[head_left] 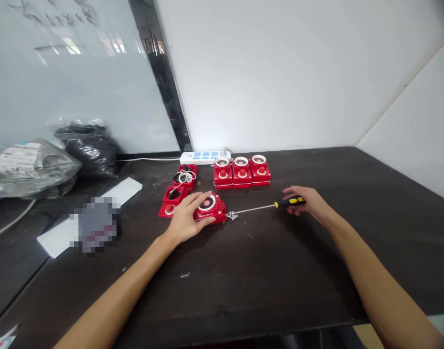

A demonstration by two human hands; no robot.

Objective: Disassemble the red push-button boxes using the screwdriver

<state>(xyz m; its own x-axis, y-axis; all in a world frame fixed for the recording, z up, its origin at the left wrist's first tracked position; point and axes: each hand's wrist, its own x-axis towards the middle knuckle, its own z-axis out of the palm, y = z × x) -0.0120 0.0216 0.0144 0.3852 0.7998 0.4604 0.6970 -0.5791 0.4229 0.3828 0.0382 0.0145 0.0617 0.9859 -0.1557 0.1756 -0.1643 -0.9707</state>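
Four closed button boxes (242,172), one screwdriver (265,207), one power strip (202,156), two bags (28,167).

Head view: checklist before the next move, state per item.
1. Left hand presses the red box flat on the table: ok.
2. Right hand grips the screwdriver by its handle: ok.
3. Screwdriver tip reaches the small metal piece beside the box; seated or not: cannot tell.
4. Left fingers lie off the shaft's line: ok.
5. Three closed red boxes stand apart behind, untouched: ok.
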